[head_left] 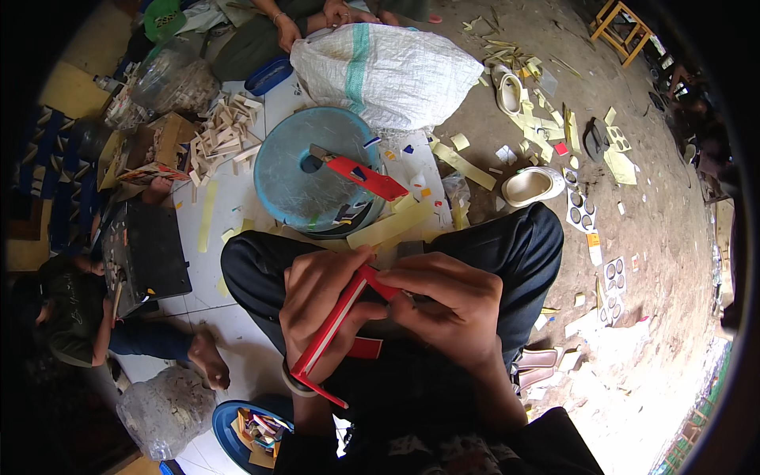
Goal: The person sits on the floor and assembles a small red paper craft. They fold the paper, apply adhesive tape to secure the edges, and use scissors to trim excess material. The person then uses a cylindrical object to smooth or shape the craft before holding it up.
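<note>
Above my lap, my left hand [323, 297] is closed around a long, narrow red piece with a white stripe [331, 328]. Its lower end bends off in a thin red strip. At the upper end, my right hand [447, 305] pinches a folded red part between thumb and fingers. A short red flap [366, 348] sticks out below my left fingers. In front of my knees stands a round blue plastic drum-like thing [293, 182] with a hole in its top. A red flat strip [368, 176] with dark blue bits on it lies across that top.
Small pale wooden blocks [226, 134] are heaped at far left. A white woven sack [404, 75] lies beyond the drum, near another person's hands [289, 33]. Another person [71, 309] sits at left. A blue basin [226, 431] holds scraps. Cream shoes [534, 186] and paper offcuts litter the right.
</note>
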The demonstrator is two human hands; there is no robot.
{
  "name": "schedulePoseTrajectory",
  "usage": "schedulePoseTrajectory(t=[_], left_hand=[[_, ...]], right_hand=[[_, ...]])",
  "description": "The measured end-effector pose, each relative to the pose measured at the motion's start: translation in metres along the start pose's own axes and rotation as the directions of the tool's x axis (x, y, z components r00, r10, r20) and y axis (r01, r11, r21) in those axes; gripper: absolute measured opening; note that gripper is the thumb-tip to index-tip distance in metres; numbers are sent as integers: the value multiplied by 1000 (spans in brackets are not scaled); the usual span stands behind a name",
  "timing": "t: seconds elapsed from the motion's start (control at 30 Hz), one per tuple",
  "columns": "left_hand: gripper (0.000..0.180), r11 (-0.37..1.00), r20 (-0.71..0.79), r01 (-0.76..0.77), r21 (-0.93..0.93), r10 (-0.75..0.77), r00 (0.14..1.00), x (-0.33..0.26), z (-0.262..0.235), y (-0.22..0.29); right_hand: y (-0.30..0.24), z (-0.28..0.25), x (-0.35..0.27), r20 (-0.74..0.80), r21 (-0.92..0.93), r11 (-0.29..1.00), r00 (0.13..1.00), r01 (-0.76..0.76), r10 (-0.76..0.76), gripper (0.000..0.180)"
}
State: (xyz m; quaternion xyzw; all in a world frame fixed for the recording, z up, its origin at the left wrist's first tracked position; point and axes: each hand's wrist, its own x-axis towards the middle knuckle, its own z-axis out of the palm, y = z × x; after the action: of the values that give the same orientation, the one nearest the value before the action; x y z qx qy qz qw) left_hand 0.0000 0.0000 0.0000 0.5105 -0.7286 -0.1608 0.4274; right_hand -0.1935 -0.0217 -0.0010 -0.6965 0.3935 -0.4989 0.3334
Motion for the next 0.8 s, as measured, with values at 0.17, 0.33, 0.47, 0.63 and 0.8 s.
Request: schedulePoseTrajectory(t=[0.17,0.33,0.47,0.63,0.8], left_hand=[[60,996,12,-83,42,82,997,-1,1,-4],[58,996,-25,-53,71,55,998,-4,2,1],[60,990,-58,-108,88,114,992,-4,2,-2],[60,973,-182,-227,34,229,956,-4,4,-7],[54,996,-144,-91,-23,86,986,-8,5,-10]], right_hand=[[-1,-1,-1,-2,24,999,999,-38,38,30],[-4,1,-1,-8,36,998,999,-43,43,30],[-7,2,-2,-25,95,993,997,-74,76,28],[-7,-3,-2,40,193,963,983,-186,182,21],[-7,0,-4,141,363,827,902,-430,407,20]])
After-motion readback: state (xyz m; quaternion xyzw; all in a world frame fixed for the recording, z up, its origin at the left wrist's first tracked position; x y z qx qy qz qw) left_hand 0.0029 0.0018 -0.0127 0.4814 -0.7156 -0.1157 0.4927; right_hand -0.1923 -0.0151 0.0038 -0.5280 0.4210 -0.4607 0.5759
